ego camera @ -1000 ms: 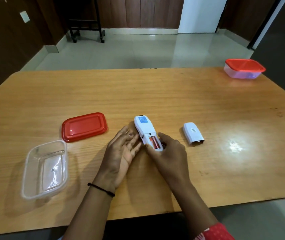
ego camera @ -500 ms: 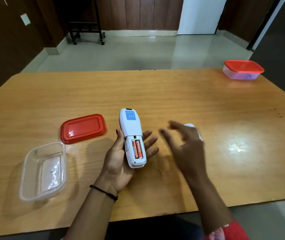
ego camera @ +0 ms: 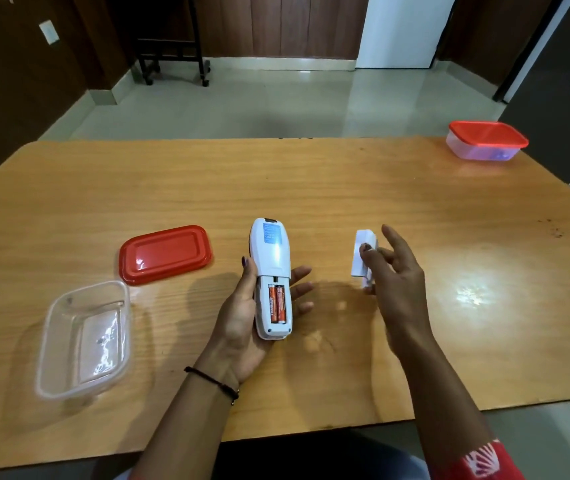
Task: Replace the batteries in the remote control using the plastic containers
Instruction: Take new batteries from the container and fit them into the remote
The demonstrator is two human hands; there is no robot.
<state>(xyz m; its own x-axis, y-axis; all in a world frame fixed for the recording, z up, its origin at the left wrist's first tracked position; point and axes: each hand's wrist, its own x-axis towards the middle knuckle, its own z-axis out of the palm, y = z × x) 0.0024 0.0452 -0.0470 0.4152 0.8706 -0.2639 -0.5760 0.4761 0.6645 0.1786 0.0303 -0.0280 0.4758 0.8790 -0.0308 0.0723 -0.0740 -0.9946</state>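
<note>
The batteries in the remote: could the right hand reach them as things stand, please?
Probably yes: the batteries lie uncovered, facing up in the remote the left hand holds. But the right hand pinches the battery cover, so its grip is taken.

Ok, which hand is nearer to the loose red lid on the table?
Left. The left hand holds the remote just right of the red lid; the right hand is farther right, past the remote, pinching the battery cover.

Tabletop [ego camera: 311, 188] lies open toward the lidded container [ego camera: 486, 142]; red lid [ego camera: 165, 253] and tub [ego camera: 86, 341] block left.
</note>
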